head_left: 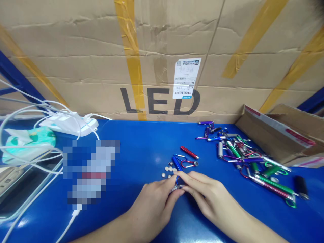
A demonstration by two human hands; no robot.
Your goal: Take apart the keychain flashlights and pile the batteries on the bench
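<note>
My left hand [155,199] and my right hand [205,190] meet at the middle of the blue table [141,145], fingers pinched together on a small blue keychain flashlight [178,184]. Only a bit of the flashlight shows between the fingertips. Just beyond the fingers lie several small round button cells [168,170], a blue flashlight body with a carabiner [177,162] and a red flashlight tube [189,152].
A heap of coloured keychain flashlights [243,157] lies at the right, beside an open cardboard box [278,135]. A black cap [301,186] rests nearby. A white power strip [68,123] with cables, a tissue pack [30,138] and a blurred object sit left. A large cardboard carton [162,57] stands behind.
</note>
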